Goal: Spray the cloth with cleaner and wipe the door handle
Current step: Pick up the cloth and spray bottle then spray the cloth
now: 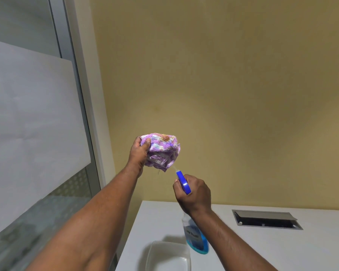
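I held the bunched cloth (160, 151) clamped in my left hand (139, 151), my right hand's (194, 192) grip closed round the spray bottle (194, 237), judging short, close squirts best.

Left hand (138, 151) grips bunched cloth (160, 151); right hand (194, 192) aims spray bottle (196, 237) at it

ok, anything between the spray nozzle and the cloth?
Head view: only a faint mist of spray between the nozzle and the cloth; yellow wall behind. Left hand holds the cloth, right hand the bottle.
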